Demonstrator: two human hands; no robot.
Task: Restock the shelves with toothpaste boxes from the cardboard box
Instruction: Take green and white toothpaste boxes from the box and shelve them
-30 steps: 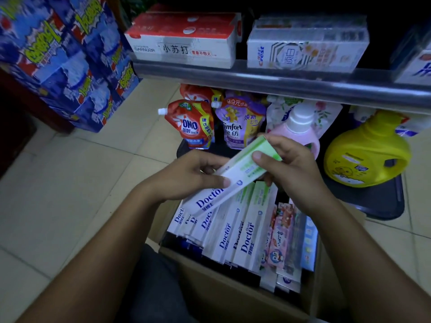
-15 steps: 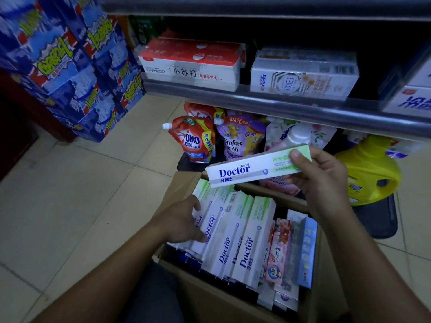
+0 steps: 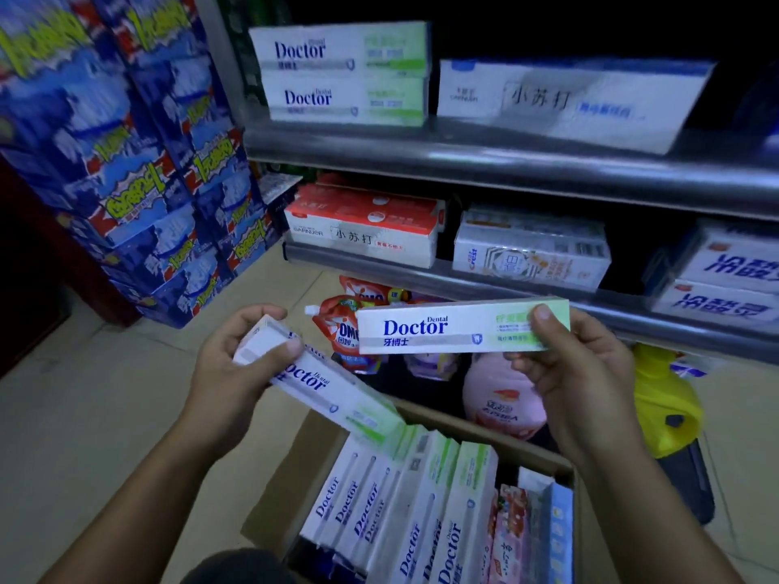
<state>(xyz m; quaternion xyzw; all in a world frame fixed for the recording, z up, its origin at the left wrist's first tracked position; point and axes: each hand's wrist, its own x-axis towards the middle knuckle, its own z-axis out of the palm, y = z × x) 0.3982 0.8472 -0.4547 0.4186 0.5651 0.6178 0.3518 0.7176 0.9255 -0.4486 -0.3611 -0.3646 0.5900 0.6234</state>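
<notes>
Doctor boxes: 1 clamped in left hand, 1 in right hand, 2 shelved.

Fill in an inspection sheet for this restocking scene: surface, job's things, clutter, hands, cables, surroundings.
Surface: tiled floor around the cardboard box.
Job's things: packed toothpaste boxes fill the cardboard box; two stacked boxes sit on the upper shelf.
Clutter: pink bottle, yellow jug, red pouch beyond the cardboard box.
Hands: left hand grips a tilted box; right hand pinches a level box.
Cables: nothing seen.
Surroundings: blue packs stacked at left.
</notes>
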